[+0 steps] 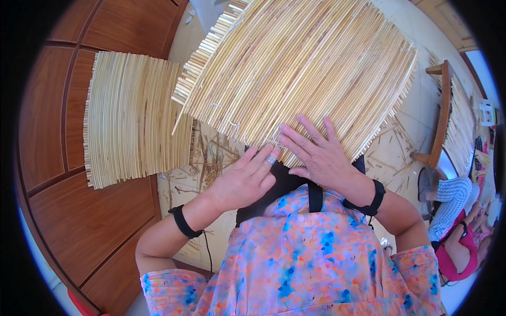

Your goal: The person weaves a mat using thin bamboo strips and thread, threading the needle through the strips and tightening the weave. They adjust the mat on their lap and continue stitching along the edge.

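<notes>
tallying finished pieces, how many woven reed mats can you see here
3: one under both hands, one leaning on the wooden door at left, one on a wooden frame at far right. More may be hidden.

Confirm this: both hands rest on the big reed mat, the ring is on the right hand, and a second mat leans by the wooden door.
Not quite. The head view shows the ring on the left hand, not the right hand. Both hands do rest at the big reed mat, and a second mat does lean by the wooden door.

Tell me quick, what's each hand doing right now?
Left hand: open, fingertips at the reed mat's near edge.
Right hand: open, flat on the mat.
</notes>
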Demonstrator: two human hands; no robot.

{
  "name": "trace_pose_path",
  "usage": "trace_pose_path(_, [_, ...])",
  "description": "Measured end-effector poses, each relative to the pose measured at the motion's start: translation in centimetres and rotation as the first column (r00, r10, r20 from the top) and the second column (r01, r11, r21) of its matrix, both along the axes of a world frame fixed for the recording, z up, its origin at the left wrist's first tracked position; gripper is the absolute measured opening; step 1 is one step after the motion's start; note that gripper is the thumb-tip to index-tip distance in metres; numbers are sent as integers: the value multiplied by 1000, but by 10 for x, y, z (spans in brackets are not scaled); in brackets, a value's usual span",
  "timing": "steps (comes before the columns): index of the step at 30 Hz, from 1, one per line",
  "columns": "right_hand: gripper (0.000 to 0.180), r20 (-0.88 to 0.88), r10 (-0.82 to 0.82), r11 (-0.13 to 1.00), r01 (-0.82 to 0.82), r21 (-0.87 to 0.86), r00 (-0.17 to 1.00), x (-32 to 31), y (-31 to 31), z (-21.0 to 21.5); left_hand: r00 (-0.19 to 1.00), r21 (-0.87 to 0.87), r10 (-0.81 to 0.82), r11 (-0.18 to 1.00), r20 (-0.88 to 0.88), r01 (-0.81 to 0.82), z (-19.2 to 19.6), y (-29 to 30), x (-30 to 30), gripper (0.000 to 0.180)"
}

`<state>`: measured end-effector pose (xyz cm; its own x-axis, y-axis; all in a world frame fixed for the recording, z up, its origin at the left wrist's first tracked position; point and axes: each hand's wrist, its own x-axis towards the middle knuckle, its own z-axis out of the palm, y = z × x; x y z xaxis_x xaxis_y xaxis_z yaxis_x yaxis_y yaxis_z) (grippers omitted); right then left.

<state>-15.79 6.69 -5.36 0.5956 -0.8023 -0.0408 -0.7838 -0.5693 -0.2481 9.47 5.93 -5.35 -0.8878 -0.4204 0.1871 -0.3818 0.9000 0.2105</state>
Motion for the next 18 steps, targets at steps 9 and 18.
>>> trace_pose_path(9, [89,26,-1,1000,1,27,1000,-2,0,4,1000,42,30,999,9,-30,-1,-5,12,11])
trace_pose_path(18, [84,5,-1,1000,1,-5,1000,-1,-1,3,991,-70,24,997,131,-15,-1,1,7,12])
